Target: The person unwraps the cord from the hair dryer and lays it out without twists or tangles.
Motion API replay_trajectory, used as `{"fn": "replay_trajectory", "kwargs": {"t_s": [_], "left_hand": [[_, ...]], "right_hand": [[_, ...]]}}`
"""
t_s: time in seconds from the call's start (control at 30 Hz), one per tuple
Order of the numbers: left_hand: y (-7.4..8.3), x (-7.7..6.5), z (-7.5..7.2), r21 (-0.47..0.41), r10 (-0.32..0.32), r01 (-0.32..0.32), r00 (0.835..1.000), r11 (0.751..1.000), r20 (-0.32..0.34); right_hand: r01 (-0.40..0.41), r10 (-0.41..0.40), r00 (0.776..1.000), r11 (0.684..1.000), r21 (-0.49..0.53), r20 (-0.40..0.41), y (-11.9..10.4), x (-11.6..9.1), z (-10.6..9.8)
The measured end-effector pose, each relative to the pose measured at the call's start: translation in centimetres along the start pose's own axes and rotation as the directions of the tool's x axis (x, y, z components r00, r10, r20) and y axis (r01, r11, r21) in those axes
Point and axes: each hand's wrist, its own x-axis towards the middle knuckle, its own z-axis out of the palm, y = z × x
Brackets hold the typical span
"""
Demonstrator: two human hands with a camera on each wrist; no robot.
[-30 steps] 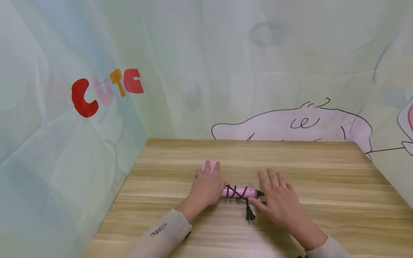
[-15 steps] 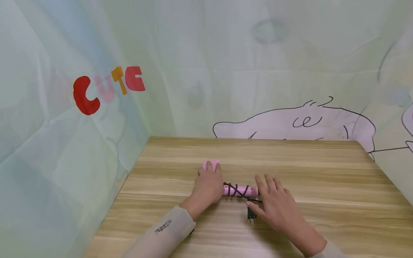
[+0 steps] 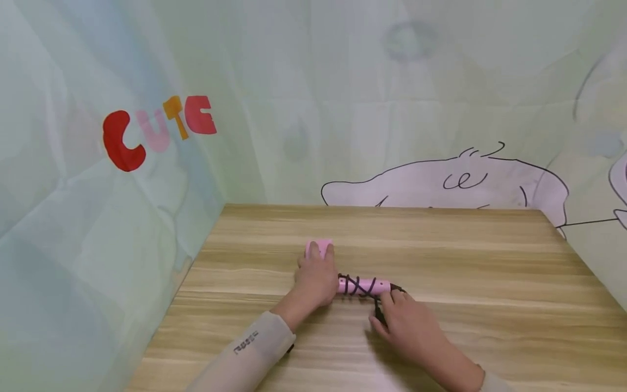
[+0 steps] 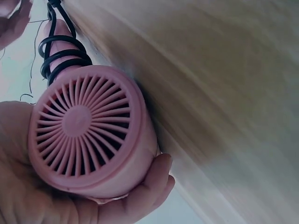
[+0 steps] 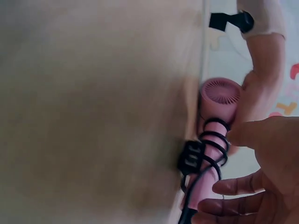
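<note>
A pink hair dryer [image 3: 383,285] lies on the wooden table, its handle pointing right. Black cord [image 5: 215,135] winds in several loops round the handle. My left hand [image 3: 317,276] grips the round body; the left wrist view shows the palm and curled fingers round it, just behind the ribbed grille [image 4: 77,121]. Next to the handle's end is my right hand [image 3: 409,326], fingers bent a little and spread apart from the thumb. The black two-pin plug [image 5: 190,157] hangs by the handle, partly hidden by that hand in the head view.
The wooden table [image 3: 465,256] reaches back to a pale printed cloth wall [image 3: 294,81]. Another cloth wall [image 3: 73,245] with coloured letters stands along the left edge.
My right hand has come nearer and lower, its fingers bending toward the cord and plug beside the handle. The left hand keeps its hold, and the hair dryer stays nearly in place.
</note>
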Motion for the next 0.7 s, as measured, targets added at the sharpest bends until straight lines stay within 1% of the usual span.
{"fn": "replay_trajectory", "kwargs": {"t_s": [0.1,0.17,0.27,0.43,0.57,0.7], "left_hand": [[0.0,0.1,0.2,-0.035,-0.008,0.008,1.0,0.999,0.004],[0.0,0.1,0.2,-0.042,-0.008,0.008,1.0,0.999,0.001],[-0.1,0.2,0.2,-0.047,-0.007,0.007,1.0,0.999,-0.007],[-0.1,0.1,0.0,-0.035,0.006,-0.006,1.0,0.999,-0.006],[-0.1,0.1,-0.1,-0.04,0.016,-0.016,1.0,0.999,-0.006],[-0.2,0.0,-0.1,-0.042,0.011,-0.012,1.0,0.999,-0.009]], "right_hand": [[0.025,-0.026,0.999,1.0,0.006,0.046,-0.4,0.1,0.5],[0.043,-0.044,0.997,0.999,0.019,0.056,-0.5,0.3,0.9],[0.083,-0.083,0.996,0.996,0.026,0.028,-0.6,0.6,1.5],[0.173,-0.175,0.984,0.984,-0.044,-0.032,-0.5,1.0,2.0],[0.194,-0.198,0.979,0.977,-0.092,-0.039,-0.5,1.2,2.2],[0.219,-0.222,0.975,0.97,-0.104,-0.026,-0.7,1.3,2.2]]}}
